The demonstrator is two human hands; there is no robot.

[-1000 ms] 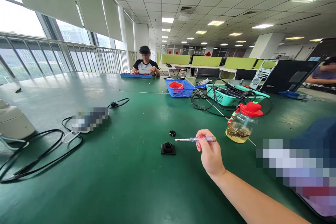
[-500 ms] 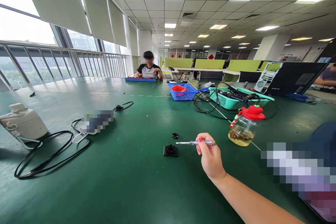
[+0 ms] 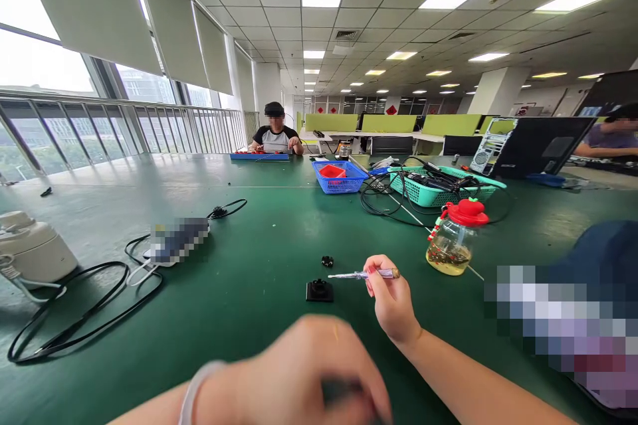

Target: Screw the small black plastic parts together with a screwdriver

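Silver-bladed, clear-handled screwdriver (image 3: 356, 275): pinched in grip of right hand (image 3: 393, 302), near black square module (image 3: 319, 291). New since earlier: blurred left hand (image 3: 304, 368), grip curled, any hold unclear. Glossy green tabletop (image 3: 229, 325); office, pale blinds (image 3: 94, 6).

A jar (image 3: 449, 256) stands on the table (image 3: 214, 309). Behind the jar sits a teal basket (image 3: 423, 196) of cables; behind and left of the jar, a blue basket (image 3: 339, 184) holds a red tray (image 3: 331, 172). Beyond the jar's right, a black panel (image 3: 543, 146) tilts. Far left of the jar is a white bottle (image 3: 38, 252).
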